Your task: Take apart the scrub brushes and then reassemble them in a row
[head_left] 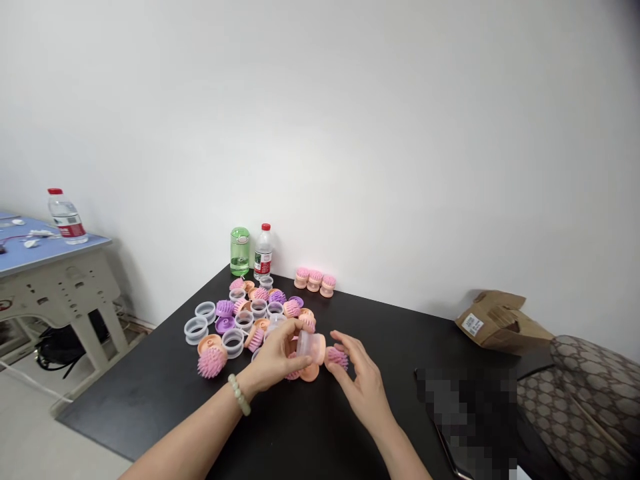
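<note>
My left hand (277,357), with a beaded bracelet at its wrist, grips a translucent plastic ring piece (310,345) that has a peach edge on its right side. In my right hand (361,377), a pink bristled brush head (339,359) is held between thumb and fingers, bristles facing right. The two pieces are close together, over the black table; whether they touch I cannot tell. Just under them lies a peach disc (309,373). Left of my hands spreads a pile of loose parts: clear rings (233,343), pink bristled heads (211,362) and purple bristled heads (225,308).
Three pink-topped brushes (315,281) stand in a row by the wall. A green bottle (240,252) and a water bottle (263,253) stand behind the pile. On the right are a brown paper bag (503,320) and patterned fabric (595,387). A blue table (30,248) stands left.
</note>
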A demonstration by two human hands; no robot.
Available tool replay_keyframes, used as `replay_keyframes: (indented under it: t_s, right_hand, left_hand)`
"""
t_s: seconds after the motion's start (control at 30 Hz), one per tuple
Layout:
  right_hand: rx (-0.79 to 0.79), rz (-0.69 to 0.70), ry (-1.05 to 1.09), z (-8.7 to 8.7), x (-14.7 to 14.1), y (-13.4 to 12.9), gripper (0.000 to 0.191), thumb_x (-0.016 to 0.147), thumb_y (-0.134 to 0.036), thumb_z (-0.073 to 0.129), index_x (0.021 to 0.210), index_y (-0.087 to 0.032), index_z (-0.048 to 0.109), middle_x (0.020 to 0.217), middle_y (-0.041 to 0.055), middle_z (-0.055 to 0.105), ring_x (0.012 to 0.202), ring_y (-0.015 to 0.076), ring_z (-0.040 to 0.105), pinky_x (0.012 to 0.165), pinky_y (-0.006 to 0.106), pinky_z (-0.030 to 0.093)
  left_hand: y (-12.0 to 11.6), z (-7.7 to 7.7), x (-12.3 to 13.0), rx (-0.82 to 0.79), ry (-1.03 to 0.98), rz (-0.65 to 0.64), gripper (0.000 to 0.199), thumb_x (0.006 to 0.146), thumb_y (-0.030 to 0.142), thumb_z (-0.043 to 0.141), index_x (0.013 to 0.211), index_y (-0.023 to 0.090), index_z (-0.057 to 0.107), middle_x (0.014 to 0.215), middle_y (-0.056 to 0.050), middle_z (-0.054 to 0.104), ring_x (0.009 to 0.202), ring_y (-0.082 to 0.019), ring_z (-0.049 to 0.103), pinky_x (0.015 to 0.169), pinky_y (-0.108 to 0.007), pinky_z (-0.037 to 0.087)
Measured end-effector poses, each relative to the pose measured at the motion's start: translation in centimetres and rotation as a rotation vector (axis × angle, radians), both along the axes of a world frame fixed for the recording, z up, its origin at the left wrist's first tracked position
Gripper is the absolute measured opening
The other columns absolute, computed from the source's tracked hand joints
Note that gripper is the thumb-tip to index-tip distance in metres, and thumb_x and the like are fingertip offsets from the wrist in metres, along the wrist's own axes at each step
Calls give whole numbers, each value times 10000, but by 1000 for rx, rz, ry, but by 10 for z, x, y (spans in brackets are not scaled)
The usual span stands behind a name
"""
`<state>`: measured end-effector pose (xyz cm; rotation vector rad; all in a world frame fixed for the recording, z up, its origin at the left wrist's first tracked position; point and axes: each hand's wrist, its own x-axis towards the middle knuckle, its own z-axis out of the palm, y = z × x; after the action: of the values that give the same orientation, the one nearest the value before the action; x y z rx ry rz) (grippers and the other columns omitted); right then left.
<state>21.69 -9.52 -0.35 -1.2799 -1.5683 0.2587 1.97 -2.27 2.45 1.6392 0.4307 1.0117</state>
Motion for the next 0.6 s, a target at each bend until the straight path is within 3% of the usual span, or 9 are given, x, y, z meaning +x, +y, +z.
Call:
replay_keyframes:
  t_s: [0.13, 0.23, 0.37, 0.43, 0.53, 0.6]
  right_hand:
    - [-65, 141, 44, 7, -10, -7, 389, 953, -399, 574, 1318, -266, 595, 1202, 98, 673, 997, 243, 697, 836, 354, 587]
    - [-95, 175, 72, 9, -13, -8, 344, 954, -397, 586, 1270, -269, 626, 1167, 87, 682, 958, 232, 702, 804, 333, 594]
    - [69, 185, -37, 12, -13, -10, 339, 891, -315, 694, 1220, -276, 623, 1181, 98, 654, 1071, 273, 648, 833, 367, 586]
    - [208, 166, -140, 15, -11, -12, 304, 897, -212, 663, 1189, -283, 621, 1160, 99, 647, 1099, 280, 622, 866, 404, 571]
    - [378, 62, -217, 15, -4, -11, 273, 896, -110, 590, 1101, -284, 633, 1120, 93, 639, 1092, 270, 614, 901, 447, 543]
    - [372, -68, -122, 14, 4, -7, 202, 883, -162, 621, 1056, -267, 622, 1138, 99, 622, 1094, 271, 613, 901, 458, 541]
  left_hand:
    - [-2, -3, 1, 46, 20, -64, 389, 714, 246, 801, 1056, 200, 621, 1064, -48, 533, 928, -191, 576, 779, -304, 507]
    - [-3, -4, 3, 64, 82, -25, 395, 671, 212, 810, 1031, 194, 651, 1047, -48, 557, 922, -194, 580, 752, -291, 513]
    - [-2, -6, 6, -14, 177, 55, 368, 653, 237, 784, 991, 169, 656, 871, -13, 610, 680, -136, 550, 583, -235, 435]
    - [0, -6, 6, -22, 170, 123, 221, 727, 326, 731, 833, 157, 635, 718, 18, 561, 598, -117, 485, 549, -234, 381]
    - [4, -2, 1, -6, 129, 260, 392, 888, 464, 545, 622, 180, 495, 602, 36, 434, 573, -118, 412, 544, -249, 332]
    - [6, 4, -6, 9, 122, 283, 428, 934, 490, 465, 642, 180, 511, 628, 24, 458, 597, -131, 429, 565, -261, 344]
